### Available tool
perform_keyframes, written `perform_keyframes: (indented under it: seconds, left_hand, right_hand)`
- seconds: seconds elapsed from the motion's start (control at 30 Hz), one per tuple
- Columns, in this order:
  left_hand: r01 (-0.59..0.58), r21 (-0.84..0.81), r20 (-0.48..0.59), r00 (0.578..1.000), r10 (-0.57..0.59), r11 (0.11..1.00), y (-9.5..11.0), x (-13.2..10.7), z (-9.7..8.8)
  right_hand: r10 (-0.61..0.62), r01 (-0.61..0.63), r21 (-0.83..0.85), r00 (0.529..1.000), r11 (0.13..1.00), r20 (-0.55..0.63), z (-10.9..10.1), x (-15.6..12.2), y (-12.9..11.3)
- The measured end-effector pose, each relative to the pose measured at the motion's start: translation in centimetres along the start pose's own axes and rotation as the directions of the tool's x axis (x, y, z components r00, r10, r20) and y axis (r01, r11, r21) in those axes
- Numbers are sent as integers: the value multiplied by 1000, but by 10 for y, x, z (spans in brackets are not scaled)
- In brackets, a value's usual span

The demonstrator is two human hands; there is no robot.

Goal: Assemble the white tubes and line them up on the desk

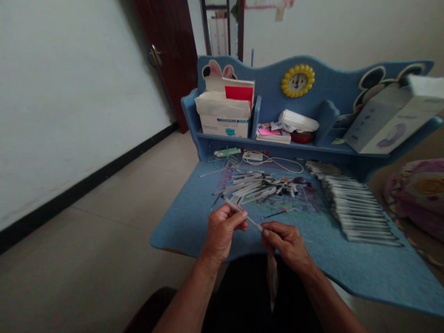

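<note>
Over the desk's front edge my left hand (224,229) pinches a slim pale pen (249,220) near its middle. Its dark tip points up and to the left. My right hand (286,243) has its thumb and fingers closed on the pen's lower right end. Beneath the right hand hangs a thin pale flat piece (273,280), and I cannot make out what it is. Just beyond my hands lies a loose pile of pens and pen parts (256,185). A single thin dark refill (277,213) rests between the pile and my right hand.
Rows of pens (360,208) lie side by side on the right of the blue desk (194,208). Cords (274,159) lie along the back. A mask box (224,118), papers (274,135) and a white carton (391,120) stand on the shelf below a yellow clock (298,81).
</note>
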State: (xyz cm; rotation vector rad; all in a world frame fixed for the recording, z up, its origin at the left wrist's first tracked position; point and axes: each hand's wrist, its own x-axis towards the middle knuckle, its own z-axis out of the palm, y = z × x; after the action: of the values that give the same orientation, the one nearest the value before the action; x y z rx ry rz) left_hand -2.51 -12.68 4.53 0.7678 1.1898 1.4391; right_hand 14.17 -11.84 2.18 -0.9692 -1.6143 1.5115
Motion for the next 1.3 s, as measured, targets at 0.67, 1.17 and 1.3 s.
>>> perform_keyframes:
  seconds: [0.67, 1.17, 1.3]
  left_hand:
    - [177, 4, 108, 978, -177, 984, -10, 6, -6]
    - [97, 70, 194, 975, -109, 993, -8, 3, -5]
    - [89, 78, 192, 976, -103, 993, -9, 3, -4]
  right_hand:
    - [100, -80, 120, 980, 990, -173, 19, -9, 17]
    - [29, -23, 27, 974, 999, -225, 22, -8, 17]
    - [58, -45, 63, 971, 997, -232, 25, -7, 19]
